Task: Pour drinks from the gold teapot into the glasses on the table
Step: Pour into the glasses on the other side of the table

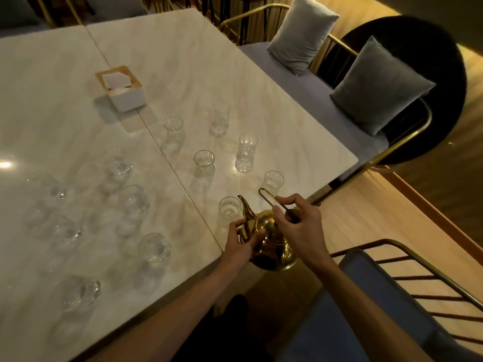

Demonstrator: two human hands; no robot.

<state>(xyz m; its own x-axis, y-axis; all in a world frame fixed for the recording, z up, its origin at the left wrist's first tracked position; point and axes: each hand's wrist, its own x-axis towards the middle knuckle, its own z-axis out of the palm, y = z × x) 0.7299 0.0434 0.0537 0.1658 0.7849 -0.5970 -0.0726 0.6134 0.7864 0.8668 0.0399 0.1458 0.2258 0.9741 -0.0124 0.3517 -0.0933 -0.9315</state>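
The gold teapot [273, 246] is held at the near right corner of the white marble table [183, 61], partly past its edge. My right hand [300, 223] grips the thin wire handle above the lid. My left hand [241, 244] holds the pot's body just below the spout, which points up and left toward a clear glass [230, 206]. Another glass [273, 180] stands just beyond the handle. Several more empty-looking clear glasses, such as the one further back [203, 163], are spread over the table's middle and left side.
A white and wood napkin box [122, 87] stands further back on the table. A bench with two grey cushions [379, 84] runs along the right edge. A blue chair with a gold frame [392, 296] is at my near right.
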